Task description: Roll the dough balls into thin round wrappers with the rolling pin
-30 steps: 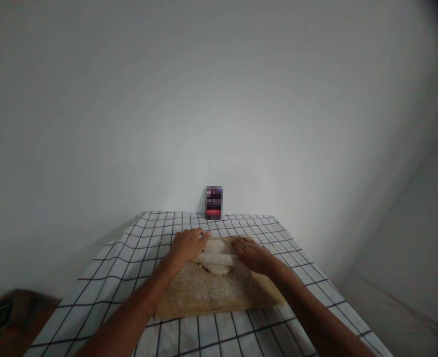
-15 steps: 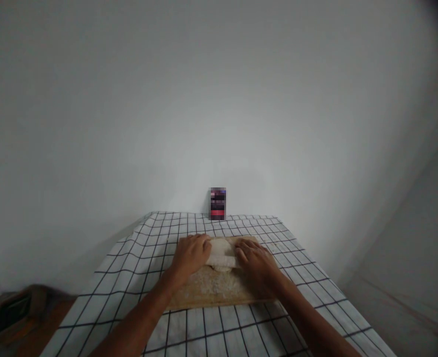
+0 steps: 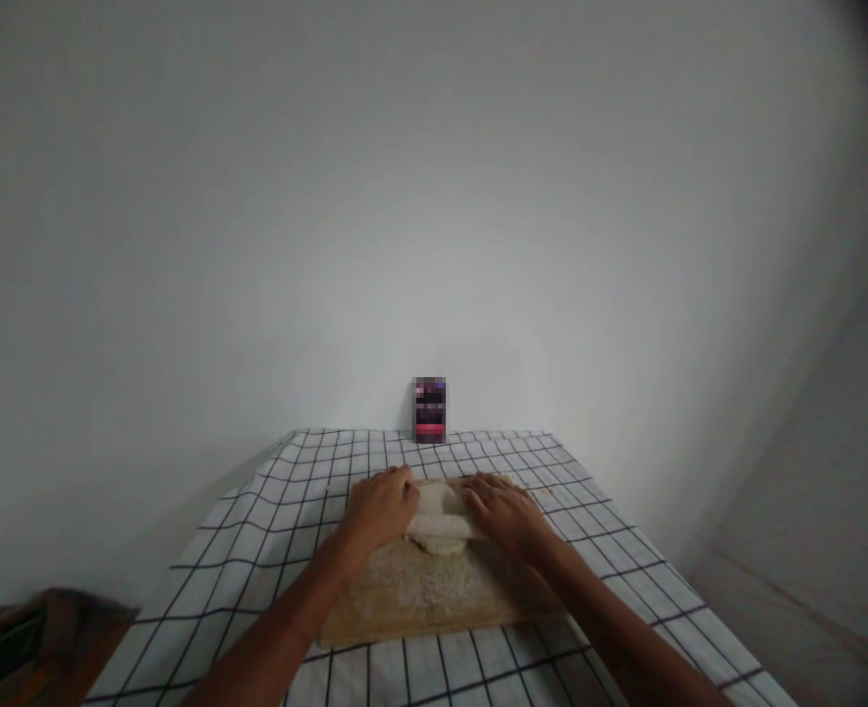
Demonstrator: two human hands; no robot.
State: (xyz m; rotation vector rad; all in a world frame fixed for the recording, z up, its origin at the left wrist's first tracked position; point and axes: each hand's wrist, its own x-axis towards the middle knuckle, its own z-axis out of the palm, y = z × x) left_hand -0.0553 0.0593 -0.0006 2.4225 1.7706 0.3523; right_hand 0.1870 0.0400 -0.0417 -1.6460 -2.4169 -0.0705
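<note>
A flat piece of pale dough (image 3: 443, 548) lies on a floured wooden board (image 3: 419, 594). Across it runs a whitish rolling pin (image 3: 441, 528), with some dough showing in front of it and beyond it. My left hand (image 3: 386, 503) is curled over the pin's left end, thumb side facing inward. Over the right end, my right hand (image 3: 504, 506) bends its fingers down. Both hands hide the ends of the pin and the sides of the dough.
A white tablecloth with a black grid (image 3: 257, 560) covers the table. At the far edge a small, blurred dark box-like object (image 3: 430, 410) stands against the pale wall (image 3: 434, 245). A brownish object (image 3: 51, 638) is low at the left.
The view has tilted a little, so the board appears lower and larger. More dough shows in front of the rolling pin. Both hands stay over its ends.
</note>
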